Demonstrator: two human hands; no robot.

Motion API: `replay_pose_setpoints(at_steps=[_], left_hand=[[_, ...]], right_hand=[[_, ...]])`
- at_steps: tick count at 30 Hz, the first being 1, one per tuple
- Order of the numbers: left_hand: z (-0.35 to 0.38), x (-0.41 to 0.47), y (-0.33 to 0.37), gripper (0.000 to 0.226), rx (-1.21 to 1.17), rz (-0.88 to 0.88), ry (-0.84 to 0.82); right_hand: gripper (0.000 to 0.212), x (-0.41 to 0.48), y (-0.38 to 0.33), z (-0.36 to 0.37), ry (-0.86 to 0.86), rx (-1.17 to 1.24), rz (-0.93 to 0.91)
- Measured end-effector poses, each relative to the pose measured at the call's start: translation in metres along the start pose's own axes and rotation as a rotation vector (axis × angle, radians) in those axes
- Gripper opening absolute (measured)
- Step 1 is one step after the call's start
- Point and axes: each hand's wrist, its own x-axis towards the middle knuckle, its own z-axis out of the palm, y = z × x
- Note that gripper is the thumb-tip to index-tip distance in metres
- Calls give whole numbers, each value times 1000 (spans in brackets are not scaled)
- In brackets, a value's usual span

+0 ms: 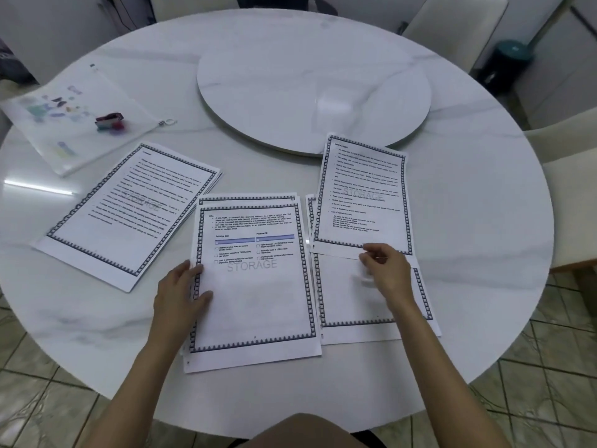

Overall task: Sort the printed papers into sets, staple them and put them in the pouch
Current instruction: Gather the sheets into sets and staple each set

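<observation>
The left hand rests flat-fingered on the middle stack of bordered white printed papers while the right hand pinches one bordered printed sheet by its lower edge.

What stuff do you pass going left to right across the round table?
Clear plastic pouch, tilted stack of bordered printed papers, middle paper stack the left hand rests on, right paper stack under the right hand.
</observation>
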Motion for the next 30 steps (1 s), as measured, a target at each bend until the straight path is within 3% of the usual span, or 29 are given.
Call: replay_pose_setpoints(at_steps=[10, 24, 30], left_hand=[[3, 1, 2, 59, 39, -12, 21], [7, 8, 13, 50, -1, -97, 78], [1, 11, 24, 49, -288, -269, 114]], right_hand=[[19, 22, 12, -55, 159, 11, 46], [16, 37, 34, -76, 163, -16, 116], [19, 40, 37, -81, 157, 1, 122]])
